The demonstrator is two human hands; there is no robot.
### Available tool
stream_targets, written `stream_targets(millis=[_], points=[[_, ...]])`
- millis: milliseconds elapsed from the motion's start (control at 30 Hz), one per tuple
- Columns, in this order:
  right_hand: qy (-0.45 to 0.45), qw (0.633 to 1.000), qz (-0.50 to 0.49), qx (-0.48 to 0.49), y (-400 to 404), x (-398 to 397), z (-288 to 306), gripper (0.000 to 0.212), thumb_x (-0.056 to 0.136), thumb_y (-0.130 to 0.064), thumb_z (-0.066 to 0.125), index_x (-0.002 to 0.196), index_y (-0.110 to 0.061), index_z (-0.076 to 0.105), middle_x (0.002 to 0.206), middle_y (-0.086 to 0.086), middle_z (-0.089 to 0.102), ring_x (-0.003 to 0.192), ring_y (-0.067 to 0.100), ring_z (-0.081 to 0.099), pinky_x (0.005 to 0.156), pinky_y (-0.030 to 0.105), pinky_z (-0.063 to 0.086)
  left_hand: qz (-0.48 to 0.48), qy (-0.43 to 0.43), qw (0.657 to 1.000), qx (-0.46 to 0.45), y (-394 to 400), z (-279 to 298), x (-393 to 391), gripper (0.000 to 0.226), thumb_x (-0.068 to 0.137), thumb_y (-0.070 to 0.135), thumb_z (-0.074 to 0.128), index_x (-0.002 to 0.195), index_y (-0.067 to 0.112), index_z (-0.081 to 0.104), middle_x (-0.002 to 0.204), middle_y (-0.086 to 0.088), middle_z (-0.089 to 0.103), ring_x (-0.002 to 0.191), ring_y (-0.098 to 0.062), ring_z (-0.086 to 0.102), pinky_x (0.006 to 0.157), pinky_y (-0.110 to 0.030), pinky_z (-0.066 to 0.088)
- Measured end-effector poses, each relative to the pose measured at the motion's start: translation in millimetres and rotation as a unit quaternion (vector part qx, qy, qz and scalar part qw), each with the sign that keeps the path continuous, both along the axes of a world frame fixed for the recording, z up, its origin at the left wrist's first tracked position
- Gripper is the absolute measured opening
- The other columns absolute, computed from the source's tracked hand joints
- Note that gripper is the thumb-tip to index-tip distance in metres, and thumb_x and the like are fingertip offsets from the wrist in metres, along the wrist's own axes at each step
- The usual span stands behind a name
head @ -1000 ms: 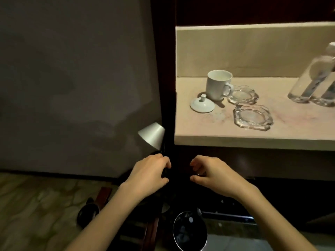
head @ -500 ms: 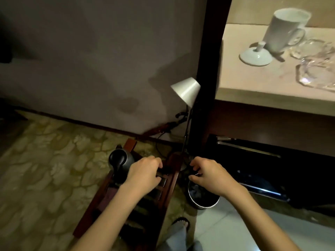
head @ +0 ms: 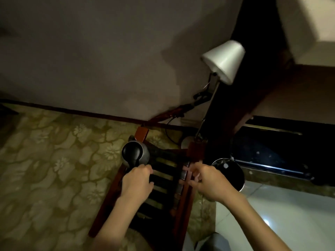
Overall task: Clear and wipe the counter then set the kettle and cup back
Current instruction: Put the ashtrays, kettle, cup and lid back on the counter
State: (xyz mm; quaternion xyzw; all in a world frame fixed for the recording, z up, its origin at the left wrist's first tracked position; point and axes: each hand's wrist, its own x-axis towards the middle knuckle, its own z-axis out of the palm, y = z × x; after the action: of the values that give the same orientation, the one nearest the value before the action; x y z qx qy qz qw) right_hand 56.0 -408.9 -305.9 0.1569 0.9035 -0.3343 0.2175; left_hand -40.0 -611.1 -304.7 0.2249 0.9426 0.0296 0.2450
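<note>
A dark kettle (head: 135, 154) with a black lid and handle stands on the far left corner of a slatted wooden rack (head: 163, 187) on the floor. My left hand (head: 137, 181) is at the lower end of the kettle's handle with curled fingers. The hand hides whether they close around the handle. My right hand (head: 204, 180) hovers over the rack's right rail, fingers loosely curled and holding nothing. Only a pale corner of the counter (head: 308, 26) shows at the top right. The cup is out of view.
A floor lamp with a white shade (head: 223, 60) stands just behind the rack, its cable trailing along the wall. A round metal bin (head: 229, 173) sits right of my right hand. A dark cabinet front (head: 272, 151) lies beyond it. Patterned carpet spreads left, white tiles right.
My view has swung down and left from the counter to the floor. Both hands have dropped to the rack, and my left hand has reached the kettle's handle.
</note>
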Motion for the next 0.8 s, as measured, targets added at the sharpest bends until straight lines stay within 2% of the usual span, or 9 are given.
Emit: stream_targets(millis=[133, 300, 500, 567, 667, 733, 800], points=[[-0.015, 0.999, 0.001, -0.031, -35, -29, -41, 0.042, 0.088, -0.038, 0.063, 0.126, -0.021, 0.052, 0.105, -0.008, 0.059, 0.096, 0.011, 0.058, 0.076, 0.027, 0.047, 0.037, -0.002, 0.999, -0.022, -43, -44, -27, 0.029, 0.087, 0.033, 0.063, 0.115, 0.029, 0.056, 0.115, 0.008, 0.059, 0.106, -0.013, 0.059, 0.078, -0.027, 0.048], [-0.049, 0.996, -0.003, -0.074, -76, -61, -89, 0.042, 0.087, -0.035, 0.065, 0.124, -0.018, 0.053, 0.112, -0.002, 0.061, 0.102, 0.016, 0.061, 0.087, 0.034, 0.051, 0.104, -0.014, 0.994, -0.019, -81, -93, -54, 0.029, 0.086, 0.033, 0.064, 0.113, 0.026, 0.058, 0.111, 0.005, 0.064, 0.103, -0.017, 0.062, 0.081, -0.031, 0.049], [-0.076, 0.992, -0.002, -0.102, -110, -79, -139, 0.042, 0.086, -0.033, 0.066, 0.123, -0.018, 0.054, 0.11, -0.002, 0.062, 0.101, 0.018, 0.061, 0.089, 0.036, 0.051, 0.184, -0.04, 0.981, 0.035, -94, -156, -74, 0.045, 0.079, 0.04, 0.073, 0.114, 0.014, 0.061, 0.108, 0.0, 0.067, 0.104, -0.021, 0.063, 0.082, -0.033, 0.05], [-0.087, 0.991, -0.002, -0.1, -118, -81, -152, 0.041, 0.086, -0.033, 0.066, 0.122, -0.018, 0.054, 0.109, -0.001, 0.063, 0.102, 0.019, 0.061, 0.089, 0.036, 0.05, 0.25, -0.107, 0.958, 0.089, -93, -176, -78, 0.042, 0.075, 0.038, 0.077, 0.105, 0.012, 0.065, 0.098, -0.001, 0.07, 0.098, -0.021, 0.065, 0.081, -0.033, 0.051], [-0.097, 0.991, -0.007, -0.096, -125, -79, -166, 0.039, 0.086, -0.034, 0.066, 0.12, -0.018, 0.054, 0.109, 0.0, 0.064, 0.101, 0.02, 0.062, 0.088, 0.037, 0.051, 0.359, -0.218, 0.881, 0.219, -93, -203, -82, 0.016, 0.074, 0.026, 0.08, 0.079, 0.023, 0.066, 0.078, 0.005, 0.07, 0.091, -0.021, 0.069, 0.08, -0.032, 0.052], [-0.099, 0.99, -0.011, -0.096, -126, -74, -174, 0.039, 0.086, -0.035, 0.066, 0.119, -0.018, 0.055, 0.11, 0.001, 0.064, 0.1, 0.02, 0.062, 0.088, 0.038, 0.051, 0.393, -0.24, 0.84, 0.287, -94, -216, -84, 0.014, 0.075, 0.018, 0.079, 0.078, 0.024, 0.067, 0.081, 0.003, 0.071, 0.094, -0.022, 0.069, 0.084, -0.032, 0.051], [-0.103, 0.99, -0.015, -0.096, -124, -69, -179, 0.039, 0.085, -0.035, 0.066, 0.118, -0.018, 0.055, 0.111, 0.001, 0.063, 0.101, 0.02, 0.062, 0.088, 0.037, 0.051, 0.405, -0.253, 0.813, 0.333, -94, -220, -83, 0.014, 0.077, 0.011, 0.077, 0.082, 0.021, 0.069, 0.087, -0.001, 0.073, 0.094, -0.019, 0.069, 0.088, -0.033, 0.051]])
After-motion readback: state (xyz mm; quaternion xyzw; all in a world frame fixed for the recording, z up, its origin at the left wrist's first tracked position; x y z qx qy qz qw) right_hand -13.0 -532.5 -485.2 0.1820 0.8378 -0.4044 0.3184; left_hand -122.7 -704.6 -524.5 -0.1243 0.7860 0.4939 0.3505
